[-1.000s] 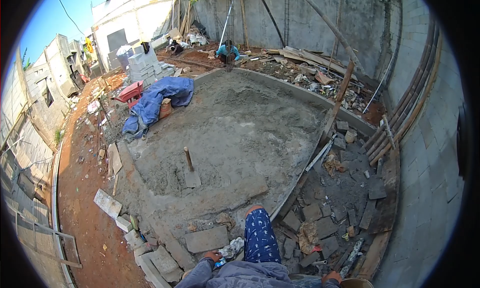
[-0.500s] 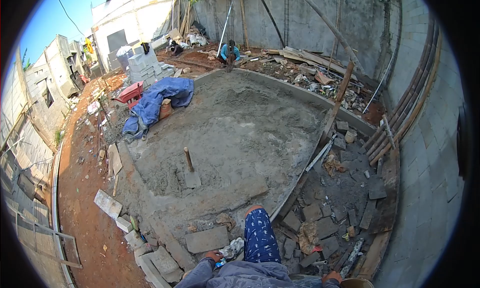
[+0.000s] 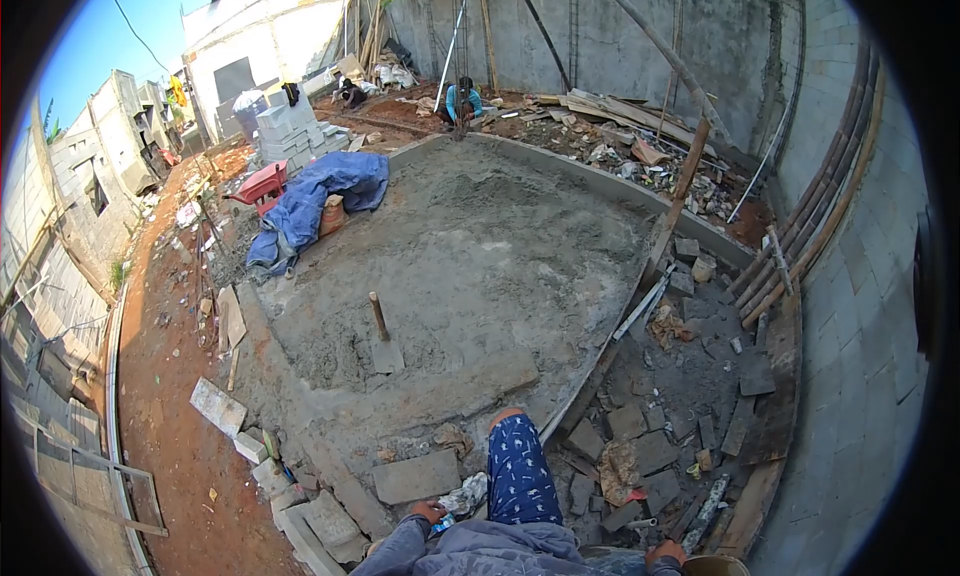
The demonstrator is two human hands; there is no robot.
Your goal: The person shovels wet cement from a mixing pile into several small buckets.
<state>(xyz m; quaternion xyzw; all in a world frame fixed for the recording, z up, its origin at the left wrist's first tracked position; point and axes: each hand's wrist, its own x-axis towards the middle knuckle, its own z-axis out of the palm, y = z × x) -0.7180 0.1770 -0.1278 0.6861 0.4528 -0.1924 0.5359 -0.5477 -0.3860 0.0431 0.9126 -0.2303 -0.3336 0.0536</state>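
Note:
My left hand [image 3: 430, 511] is low in the head view, fingers lying loosely beside a crumpled plastic wrapper [image 3: 466, 496]. Just beyond it a flat grey block [image 3: 418, 477] lies at the edge of the rough grey mortar surface [image 3: 470, 276]. At the bottom right my right hand [image 3: 664, 553] has its fingers curled, close to the rim of a bucket [image 3: 716, 566]; what it holds, if anything, I cannot make out. A shovel [image 3: 383, 334] stands in the mortar, its wooden handle upright.
Broken blocks [image 3: 627, 423] and rubble fill the right side, beside a leaning wooden plank [image 3: 679, 201]. A blue tarp [image 3: 318, 201] and red wheelbarrow [image 3: 262, 186] are at the left. A person [image 3: 461, 104] in blue crouches at the far edge. Bamboo poles [image 3: 825, 191] lean on the wall.
The view has shifted very slightly. Both hands stay in nearly the same place, and the far person has moved a little.

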